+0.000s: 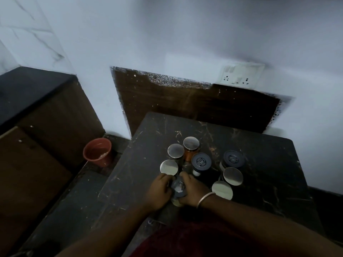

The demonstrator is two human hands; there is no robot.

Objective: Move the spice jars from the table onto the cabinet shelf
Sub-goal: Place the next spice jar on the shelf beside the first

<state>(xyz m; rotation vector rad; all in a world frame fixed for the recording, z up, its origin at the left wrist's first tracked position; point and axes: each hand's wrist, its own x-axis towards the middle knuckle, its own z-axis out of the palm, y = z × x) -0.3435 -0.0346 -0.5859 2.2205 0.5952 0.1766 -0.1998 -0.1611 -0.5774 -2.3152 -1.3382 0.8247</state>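
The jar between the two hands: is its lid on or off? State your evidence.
On. The dark-lidded jar has its cap seated on top, with the left hand and right hand clasping its sides.

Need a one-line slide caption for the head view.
Both hands, left hand and right hand, clasp a dark-lidded spice jar on the dark table, seven more jars standing behind it.

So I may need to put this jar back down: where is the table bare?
Bare: the table right of the dark-lidded jar, the back strip behind the orange jar, and the near-left corner beside the left hand. Crowded: the middle, where jars ring the held jar and right hand.
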